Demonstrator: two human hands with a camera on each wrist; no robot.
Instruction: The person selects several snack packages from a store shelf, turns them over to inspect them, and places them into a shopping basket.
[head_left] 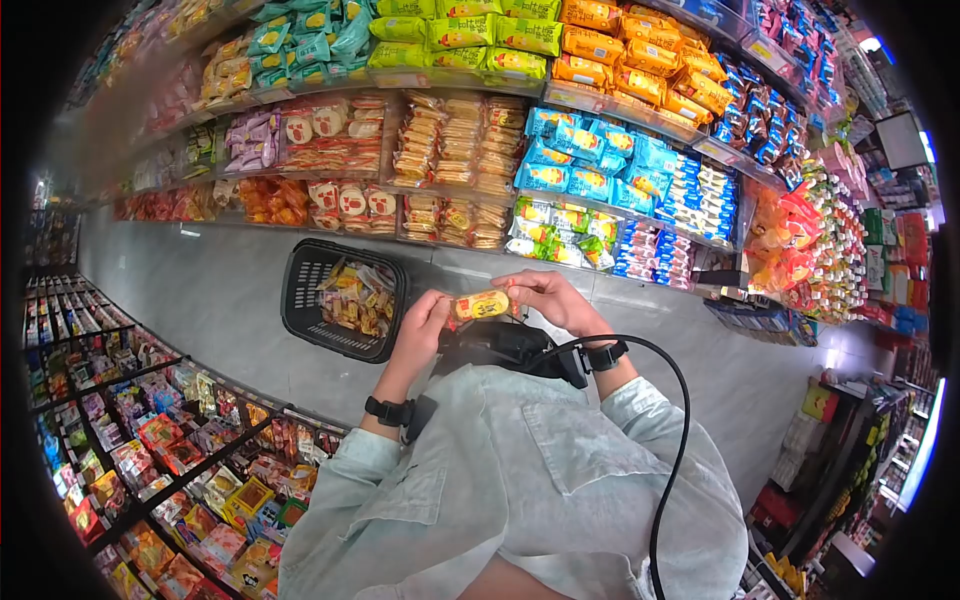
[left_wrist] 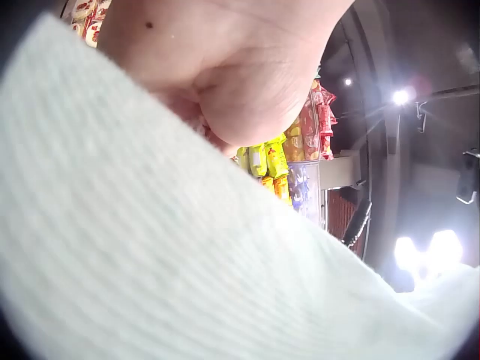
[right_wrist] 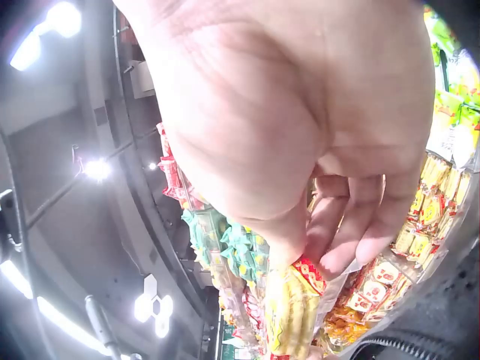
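Note:
In the head view, a small wrapped snack (head_left: 482, 305) with a yellow middle and red ends is stretched between the two hands in front of the body. The left hand (head_left: 428, 315) pinches its left end between thumb and fingers. At the other end, the right hand (head_left: 552, 298) grips the wrapper the same way. The right wrist view shows the thumb and fingers at the red end of the snack, with long pale-yellow pieces visible through the film. Only the base of the left hand (left_wrist: 232, 75) appears in the left wrist view; a sleeve (left_wrist: 172, 240) hides the rest.
Left of the hands, a black shopping basket (head_left: 303, 315) holding several snack packets stands on the grey floor (head_left: 240, 330). Tiered bins display blue packets (head_left: 590, 150), green packets (head_left: 465, 33) and orange packets (head_left: 650, 60). More shelves (head_left: 180, 440) line the lower left. A black cable (head_left: 684, 420) loops past the right arm.

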